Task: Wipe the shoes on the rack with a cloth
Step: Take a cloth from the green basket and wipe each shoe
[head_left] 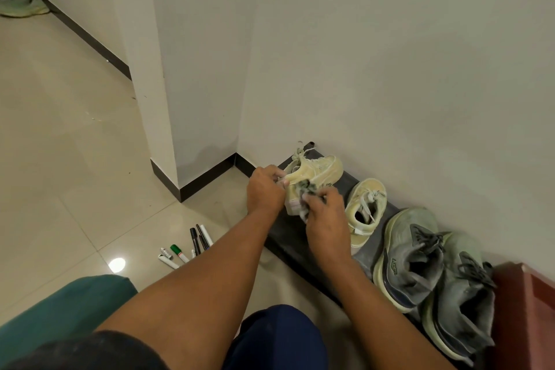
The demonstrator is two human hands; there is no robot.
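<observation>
The left hand grips the heel end of a pale yellow shoe, tilted on its side over the far end of the low dark rack against the wall. The right hand pinches a crumpled grey cloth against the shoe's side. Its mate sits just right, then two grey sneakers. Several markers lie on the tile floor, left of the rack.

The floor on the left is wide open. A bunch of pens lies beside the rack. Three shoes fill the rack's right part. The wall blocks right behind it.
</observation>
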